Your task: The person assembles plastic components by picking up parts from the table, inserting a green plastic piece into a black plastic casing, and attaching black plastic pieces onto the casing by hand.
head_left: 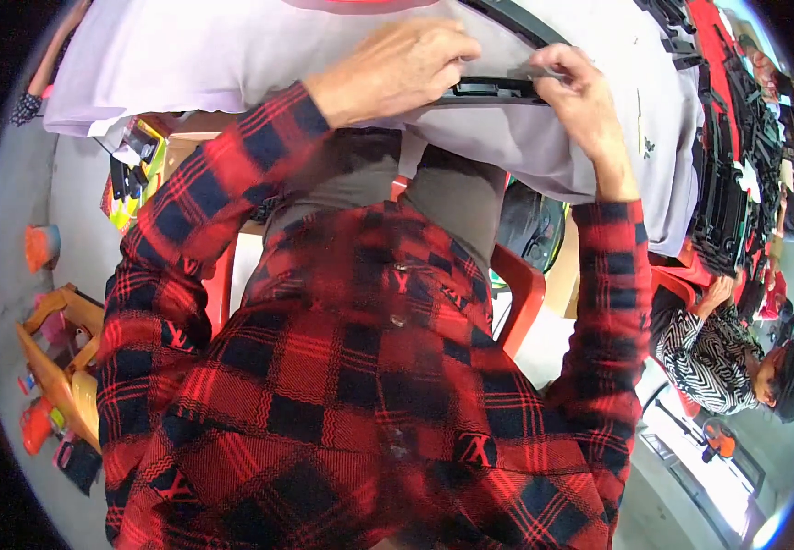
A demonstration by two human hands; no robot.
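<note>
A short black plastic strip (493,88) with raised clips lies along the near edge of the cloth-covered table, between my hands. My left hand (406,66) is curled above its left end, fingers drawn together; whatever they may hold is hidden. At the strip's right end, the thumb and forefinger of my right hand (578,96) are bent toward each other in a pinch, with the thumb against the strip. Both hands are slightly blurred. Just beyond them, a longer curved black strip (514,22) rests on the pale cloth (259,50).
Many black strips (722,174) are heaped along the right side beside a red band. A person in a patterned shirt (713,357) sits at the right. A red chair (518,298) is under me. An open box (136,170) and a wooden stand (71,353) are at left.
</note>
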